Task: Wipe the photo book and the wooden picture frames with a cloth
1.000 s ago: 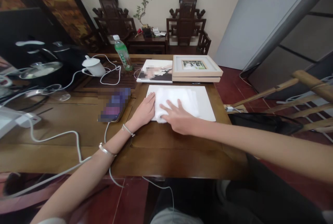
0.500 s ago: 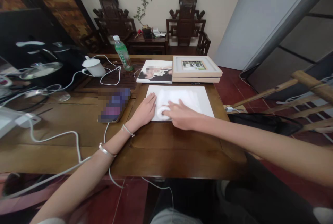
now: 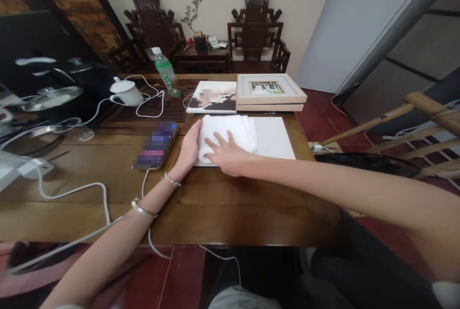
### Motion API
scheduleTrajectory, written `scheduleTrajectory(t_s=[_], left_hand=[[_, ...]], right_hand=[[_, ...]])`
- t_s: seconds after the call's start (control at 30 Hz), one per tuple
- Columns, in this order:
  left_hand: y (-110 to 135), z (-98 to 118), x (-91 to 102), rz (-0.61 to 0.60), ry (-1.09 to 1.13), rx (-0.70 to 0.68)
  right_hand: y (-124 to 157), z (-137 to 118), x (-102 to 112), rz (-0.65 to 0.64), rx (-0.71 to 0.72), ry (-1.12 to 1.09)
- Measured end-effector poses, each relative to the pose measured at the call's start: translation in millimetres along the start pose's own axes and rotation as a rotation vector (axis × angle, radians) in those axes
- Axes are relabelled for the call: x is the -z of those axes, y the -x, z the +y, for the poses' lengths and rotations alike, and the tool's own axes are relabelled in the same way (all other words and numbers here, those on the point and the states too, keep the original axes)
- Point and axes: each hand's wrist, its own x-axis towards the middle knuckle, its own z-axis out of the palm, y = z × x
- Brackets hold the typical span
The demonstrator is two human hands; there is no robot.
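A folded white cloth (image 3: 230, 129) lies on the left part of a flat white panel (image 3: 275, 139) on the wooden table. My right hand (image 3: 228, 155) presses down on the cloth from above, fingers spread, holding nothing. Along the panel's left edge, my left hand (image 3: 190, 143) rests on its side with its fingers stretched out, touching the edge and the cloth. Part of its fingers is hidden from this angle. To the left of that hand lies a phone (image 3: 158, 146) with a cable plugged in.
Behind the panel are a photo print (image 3: 212, 98) and stacked wooden picture frames (image 3: 271, 91). A green-labelled bottle (image 3: 167, 74), a lidded white cup (image 3: 126, 92) and a glass (image 3: 81, 129) stand to the left. White cables (image 3: 72, 194) cross the tabletop.
My right hand and the cloth have shifted left across the panel, and its fingers have spread. My left hand has turned from lying flat on the panel to standing against its left edge.
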Motion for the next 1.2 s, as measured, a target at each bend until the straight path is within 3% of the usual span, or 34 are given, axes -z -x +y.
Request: scheduleTrajectory(t_s=[0.2,0.27,0.37,0.57,0.73,1.0,1.2], left_hand=[[3.6,7.8,-0.9,0.028,0.115,0.031],[6.4,13.0,-2.5,0.005,0.073,0.025],[10.3,18.9,-4.0,-0.046,-0.063,-0.008],[13.6,14.5,-6.0,-0.195,-0.296,-0.154],[14.3,10.2,-6.3,-0.261,-0.42,-0.254],[12.9,20.2,-0.3,-0.304,-0.449,-0.368],[14.5,15.6,-2.1,-0.289,-0.485,-0.344]], right_hand=[[39.7,-26.3,17.7,-0.003,0.215,-0.031],[46.5,-19.4,30.1,-0.084,0.198,-0.102],[47.0,2.7,44.2,-0.184,0.058,-0.225],[21.8,51.4,34.6,-0.052,-0.147,-0.099],[-17.4,70.7,31.1,0.038,-0.252,-0.131],[-76.0,64.0,44.8,0.098,-0.146,-0.225],[-61.3,84.2,48.0,0.083,-0.148,-0.242]])
